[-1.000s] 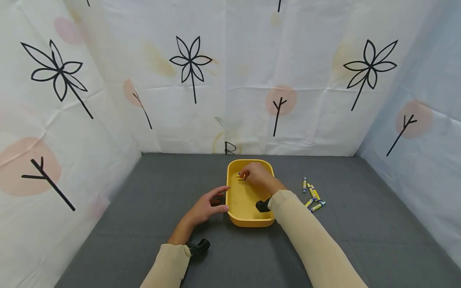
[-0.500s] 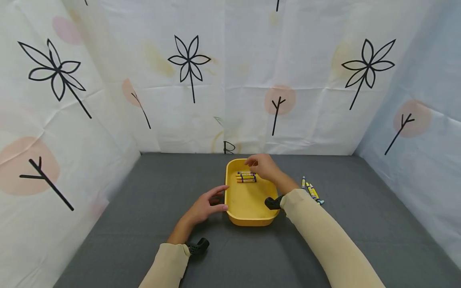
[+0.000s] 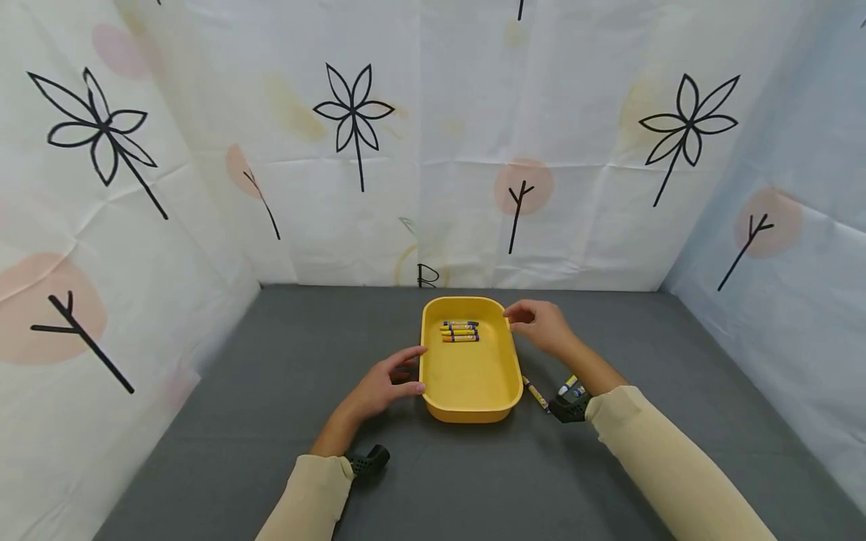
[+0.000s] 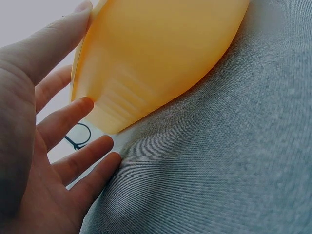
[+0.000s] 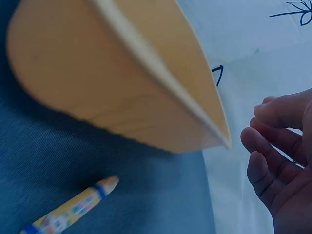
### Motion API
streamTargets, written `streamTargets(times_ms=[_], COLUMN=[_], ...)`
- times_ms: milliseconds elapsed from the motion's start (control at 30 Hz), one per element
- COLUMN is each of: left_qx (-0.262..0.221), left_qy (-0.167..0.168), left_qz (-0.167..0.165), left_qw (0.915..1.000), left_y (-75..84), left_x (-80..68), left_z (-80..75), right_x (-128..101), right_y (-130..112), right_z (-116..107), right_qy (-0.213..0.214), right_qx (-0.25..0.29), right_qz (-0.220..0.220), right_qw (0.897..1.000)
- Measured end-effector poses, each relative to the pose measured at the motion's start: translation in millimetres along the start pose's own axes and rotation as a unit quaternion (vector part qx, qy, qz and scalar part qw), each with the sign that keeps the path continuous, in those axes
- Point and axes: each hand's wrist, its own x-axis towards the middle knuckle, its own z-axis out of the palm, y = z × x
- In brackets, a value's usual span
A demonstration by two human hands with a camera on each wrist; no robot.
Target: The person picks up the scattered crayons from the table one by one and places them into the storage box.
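A yellow plastic tray (image 3: 470, 379) stands on the grey cloth, with several crayons (image 3: 461, 338) lying side by side near its far end. My left hand (image 3: 379, 387) rests at the tray's left side. In the left wrist view its thumb (image 4: 58, 36) touches the rim, and its fingers spread along the outer wall. Nothing is held in my right hand (image 3: 546, 328), which hovers by the far right rim with fingers loosely bent. A yellow crayon with blue bands (image 5: 73, 209) lies below it, outside the tray.
Loose crayons (image 3: 568, 385) lie on the grey table (image 3: 325, 323) right of the tray, partly hidden by the right wrist's black camera mount (image 3: 570, 408). A printed white curtain (image 3: 460, 248) closes off the back and both sides.
My right hand has let go of a crayon inside the tray, risen, and moved right past the rim. The left hand has stayed at the tray's left side.
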Motion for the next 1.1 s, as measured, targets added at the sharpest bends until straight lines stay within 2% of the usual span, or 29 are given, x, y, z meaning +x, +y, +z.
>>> streamTargets(times_ms=[267, 433, 600, 800, 1100], left_qx=[0.001, 0.003, 0.003, 0.003, 0.005], left_qy=[0.001, -0.001, -0.003, -0.001, -0.003], left_qz=[-0.002, -0.004, -0.003, 0.001, -0.006], left_qw=[1.0, 1.0, 1.0, 1.0, 1.0], left_y=[-0.5, -0.1, -0.4, -2.3, -0.6], left_x=[0.2, 0.1, 0.4, 0.5, 0.4], left_z=[0.5, -0.3, -0.6, -0.5, -1.0], right_x=[-30.2, -46.8, -58.4, -67.4, -67.8], right_y=[24.3, 34.3, 41.8, 41.7, 39.9], right_z=[-0.9, 2.9, 12.6, 20.8, 20.8], right_qy=[-0.012, -0.027, -0.06, -0.067, -0.086], right_qx=[0.026, 0.018, 0.028, -0.011, -0.07], right_qz=[0.009, 0.009, 0.015, 0.026, 0.041], right_qw=[1.0, 0.999, 0.998, 0.997, 0.993])
